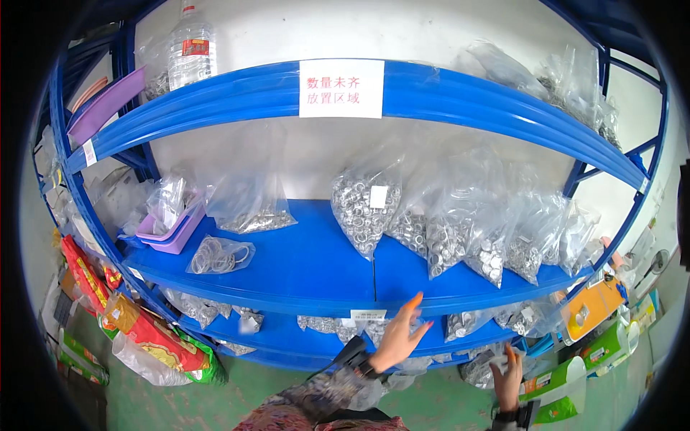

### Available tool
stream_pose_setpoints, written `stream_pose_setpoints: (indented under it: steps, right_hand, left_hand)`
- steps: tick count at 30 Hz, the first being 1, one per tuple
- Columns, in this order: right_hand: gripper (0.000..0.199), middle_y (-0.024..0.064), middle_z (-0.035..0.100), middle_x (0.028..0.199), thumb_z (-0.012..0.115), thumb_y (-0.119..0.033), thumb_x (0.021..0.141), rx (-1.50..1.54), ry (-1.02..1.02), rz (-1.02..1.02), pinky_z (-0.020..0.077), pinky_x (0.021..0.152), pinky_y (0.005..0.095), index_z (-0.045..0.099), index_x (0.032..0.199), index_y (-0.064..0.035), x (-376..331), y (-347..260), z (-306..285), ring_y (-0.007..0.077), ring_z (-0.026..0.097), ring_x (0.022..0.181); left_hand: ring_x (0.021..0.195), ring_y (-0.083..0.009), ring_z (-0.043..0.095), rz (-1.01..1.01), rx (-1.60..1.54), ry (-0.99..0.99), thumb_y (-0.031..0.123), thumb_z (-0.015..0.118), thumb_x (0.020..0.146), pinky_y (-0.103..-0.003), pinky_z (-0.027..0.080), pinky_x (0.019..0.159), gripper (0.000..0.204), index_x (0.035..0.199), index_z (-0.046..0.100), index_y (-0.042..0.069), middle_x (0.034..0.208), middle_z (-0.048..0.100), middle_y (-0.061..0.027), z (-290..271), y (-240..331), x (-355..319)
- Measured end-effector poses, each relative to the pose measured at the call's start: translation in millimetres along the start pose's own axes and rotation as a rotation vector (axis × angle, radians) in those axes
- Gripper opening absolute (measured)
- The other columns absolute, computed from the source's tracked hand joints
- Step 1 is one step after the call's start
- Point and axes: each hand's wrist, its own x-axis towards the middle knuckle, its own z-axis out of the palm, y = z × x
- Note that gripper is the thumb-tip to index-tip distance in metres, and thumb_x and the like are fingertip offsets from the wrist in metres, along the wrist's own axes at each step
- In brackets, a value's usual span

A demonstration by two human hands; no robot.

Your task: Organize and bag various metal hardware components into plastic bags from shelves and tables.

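My left hand [397, 341] reaches forward in front of the lower edge of the blue shelf [309, 269], its fingers stretched apart with nothing in them. One of its fingertips has an orange cover. Lower and to the right, my right hand [509, 377] has its fingers raised and apart, also holding nothing. Nearest to it is a clear bag of metal parts [480, 371]. Above my left hand stands a clear bag of metal rings [361, 208] with a white label. Right of it, several clear bags of small metal parts [447, 241] stand in a row.
On the shelf's left are a purple basket [171, 241], a bag of larger rings [219, 255] and a flatter bag of parts [257, 218]. A big clear bottle [192, 50] stands on the upper shelf. Red sacks [154, 334] lie lower left; an orange board [593, 312] stands right.
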Motion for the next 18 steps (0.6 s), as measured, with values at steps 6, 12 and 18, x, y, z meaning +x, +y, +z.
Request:
stream_pose_setpoints:
  steps: [6,12,18]
  right_hand:
    - [0.029,0.0093,0.058,0.083,0.062,-0.033,0.079,-0.318,-0.019,0.169,0.044,0.059,0.0351,0.059,0.091,-0.0064,-179.7,34.2,-79.0,0.025,0.055,0.069]
    - [0.047,0.0147,0.06,0.094,0.065,-0.034,0.075,-0.446,-0.56,0.613,0.047,0.067,0.0426,0.053,0.113,-0.0091,-401.4,54.0,-73.7,0.0342,0.058,0.081]
    - [0.037,0.0186,0.062,0.08,0.065,-0.029,0.075,-0.144,-0.603,0.771,0.0472,0.061,0.0429,0.06,0.102,-0.005,-495.8,-100.1,-38.9,0.0354,0.059,0.072]
  left_hand:
    - [0.104,-0.0182,0.054,-0.542,-0.169,-0.243,0.01,0.055,0.086,-0.028,0.043,0.085,0.047,0.127,0.033,0.002,0.121,0.049,-0.0106,-11.0,-51.2,-180.9]
    - [0.101,-0.0142,0.051,-0.562,-0.345,-0.489,0.004,0.05,0.087,-0.029,0.041,0.084,0.042,0.127,0.035,0.003,0.105,0.054,-0.0086,-21.3,-18.7,-296.2]
    - [0.094,-0.0132,0.054,-0.571,-0.495,-0.923,0.011,0.052,0.088,-0.028,0.043,0.081,0.041,0.126,0.039,0.005,0.108,0.055,-0.0079,-15.3,-3.1,-324.2]
